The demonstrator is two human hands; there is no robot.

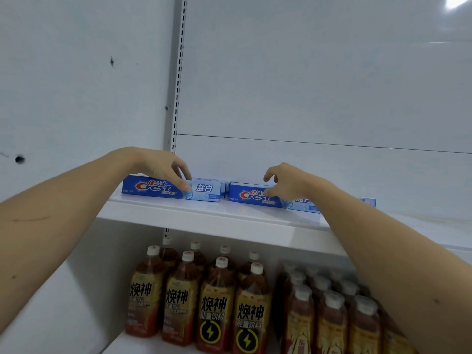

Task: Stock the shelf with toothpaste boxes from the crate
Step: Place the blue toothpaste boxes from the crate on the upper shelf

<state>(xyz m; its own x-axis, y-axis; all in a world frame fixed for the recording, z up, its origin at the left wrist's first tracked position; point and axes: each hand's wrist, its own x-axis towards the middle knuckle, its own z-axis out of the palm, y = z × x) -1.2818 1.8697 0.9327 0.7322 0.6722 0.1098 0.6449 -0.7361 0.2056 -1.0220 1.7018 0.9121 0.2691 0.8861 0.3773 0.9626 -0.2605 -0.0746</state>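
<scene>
Left hand (163,166), frame centre-left, fingers curled down, thumb and fingers pinching the left toothpaste box (171,189). Right hand (288,181), centre, likewise pinching the right toothpaste box (258,196). Both boxes lie flat, nearly end to end, on the white shelf (229,221). Bottled drinks (217,302) stand on the shelf below.

A white back panel (319,72) is filling the upper view, a slotted upright rail (178,72) running down it. Glare (457,1) is shining at the top right. Rows of capped drink bottles (217,302) are standing below.
</scene>
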